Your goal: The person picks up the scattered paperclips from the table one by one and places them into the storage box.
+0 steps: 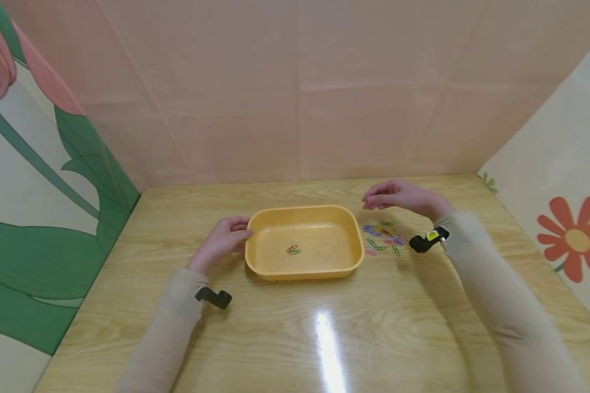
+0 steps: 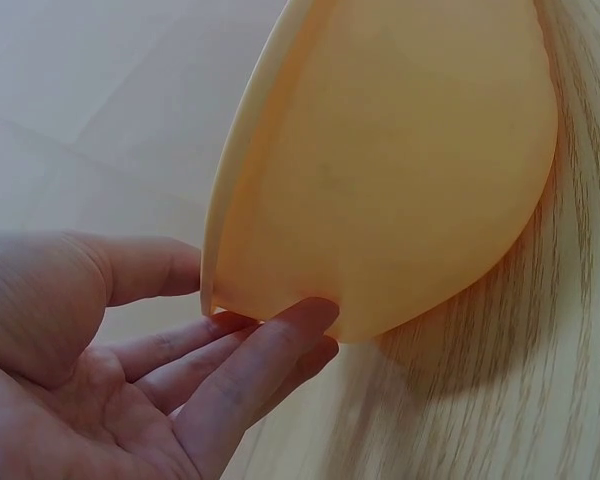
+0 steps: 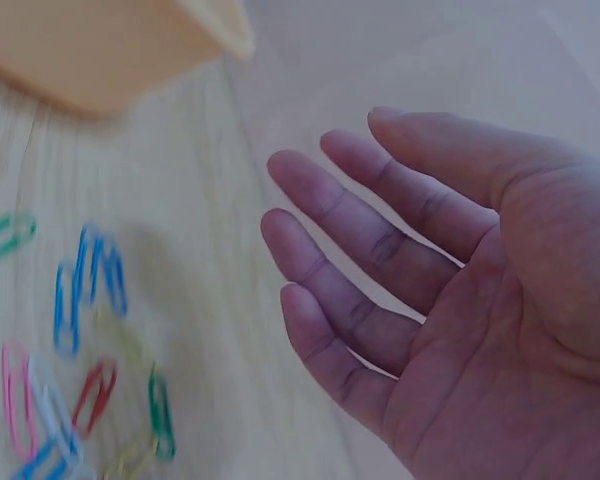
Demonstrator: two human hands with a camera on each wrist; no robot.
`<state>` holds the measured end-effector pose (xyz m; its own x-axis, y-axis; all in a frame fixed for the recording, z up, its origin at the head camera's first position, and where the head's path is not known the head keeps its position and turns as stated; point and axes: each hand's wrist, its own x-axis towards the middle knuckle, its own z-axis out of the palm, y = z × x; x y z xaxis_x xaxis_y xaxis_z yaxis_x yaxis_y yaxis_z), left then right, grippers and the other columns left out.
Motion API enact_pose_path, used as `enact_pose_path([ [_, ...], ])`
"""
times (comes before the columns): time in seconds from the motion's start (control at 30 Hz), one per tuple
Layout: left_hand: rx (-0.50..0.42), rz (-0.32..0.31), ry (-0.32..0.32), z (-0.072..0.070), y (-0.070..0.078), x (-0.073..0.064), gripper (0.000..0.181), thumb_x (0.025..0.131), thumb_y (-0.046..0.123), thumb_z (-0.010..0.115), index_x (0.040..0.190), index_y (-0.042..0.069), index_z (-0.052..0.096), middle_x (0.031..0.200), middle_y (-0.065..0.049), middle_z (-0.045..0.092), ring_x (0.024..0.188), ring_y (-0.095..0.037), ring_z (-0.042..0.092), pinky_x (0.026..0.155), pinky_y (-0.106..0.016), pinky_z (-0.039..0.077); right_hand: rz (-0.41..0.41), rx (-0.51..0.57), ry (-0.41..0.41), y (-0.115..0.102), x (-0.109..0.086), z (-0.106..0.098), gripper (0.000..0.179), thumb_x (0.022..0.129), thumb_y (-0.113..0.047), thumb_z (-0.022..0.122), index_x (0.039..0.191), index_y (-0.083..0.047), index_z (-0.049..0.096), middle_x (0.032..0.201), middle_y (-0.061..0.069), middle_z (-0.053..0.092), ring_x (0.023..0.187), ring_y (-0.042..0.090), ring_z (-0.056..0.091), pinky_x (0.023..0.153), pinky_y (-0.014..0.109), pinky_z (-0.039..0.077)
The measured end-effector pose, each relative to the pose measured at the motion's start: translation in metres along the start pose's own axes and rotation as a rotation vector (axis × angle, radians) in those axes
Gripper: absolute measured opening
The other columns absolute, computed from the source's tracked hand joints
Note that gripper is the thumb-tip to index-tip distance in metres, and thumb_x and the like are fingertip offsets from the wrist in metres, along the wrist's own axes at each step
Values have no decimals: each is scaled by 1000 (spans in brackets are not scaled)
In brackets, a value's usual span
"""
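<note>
most paper clips (image 1: pixel 385 232) lie on the tabletop (image 1: pixel 255 338), right of the tray (image 1: pixel 300 273) and lower than my right grip (image 1: pixel 400 197), which is nearer and released. my left grip (image 1: pixel 223 238) pinches the tray's left end.

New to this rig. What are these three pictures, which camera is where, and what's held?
There's no robot: a person works with bare hands, wearing one camera on the head and one on each wrist. The wide picture is the head view, looking at a wooden table. On it sits a yellow tray with two paper clips inside; more colored clips lie loose to its right. The left wrist view shows the left hand pinching the tray's end. The right wrist view shows the right hand near the loose clips, holding nothing.
</note>
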<state>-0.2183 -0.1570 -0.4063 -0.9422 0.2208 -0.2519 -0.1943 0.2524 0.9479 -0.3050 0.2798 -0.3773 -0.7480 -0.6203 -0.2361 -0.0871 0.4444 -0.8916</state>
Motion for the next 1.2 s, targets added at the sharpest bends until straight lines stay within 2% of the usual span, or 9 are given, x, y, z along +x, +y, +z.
enact_pose_path([
  [0.17,-13,14,-16,0,-2,1,37,87,5,54,123,-2,46,118,-21,51,100,-34,54,69,-39,53,0,-40,10,22,-7,-6,33,91,-23,50,116,-1,53,115,20,55,109,32,49,93,48,37],
  [0.33,-6,13,-12,0,-3,0,37,87,5,54,123,-1,46,117,-21,52,98,-33,56,69,-39,53,47,-155,42,41,-10,-8,37,88,-30,55,115,-5,56,115,8,58,108,21,50,94,43,36],
  [0.5,-1,6,-14,1,-3,-1,37,87,7,55,122,0,47,117,-19,53,97,-32,56,70,-40,52,56,-183,75,55,-10,-5,36,84,-32,59,110,-7,59,112,7,59,109,19,48,99,47,28],
  [0.73,-18,5,-13,1,-2,-1,38,87,6,54,123,-1,46,117,-20,52,99,-34,55,70,-40,52,53,-188,146,51,-9,10,32,82,-30,62,107,-8,62,109,6,61,106,21,49,95,39,32],
  [0.97,-15,1,-45,5,22,-18,43,87,3,52,127,-8,39,123,-28,45,105,-41,48,77,-47,49,14,-178,176,65,-5,22,37,82,-34,62,110,-10,60,110,5,59,106,19,49,95,39,34],
  [1.2,-28,7,-58,4,15,-11,41,87,1,51,126,-8,40,123,-27,45,105,-41,49,75,-47,49,-9,-188,184,67,-6,30,34,85,-32,58,110,-9,59,111,5,57,105,19,49,92,37,37],
])
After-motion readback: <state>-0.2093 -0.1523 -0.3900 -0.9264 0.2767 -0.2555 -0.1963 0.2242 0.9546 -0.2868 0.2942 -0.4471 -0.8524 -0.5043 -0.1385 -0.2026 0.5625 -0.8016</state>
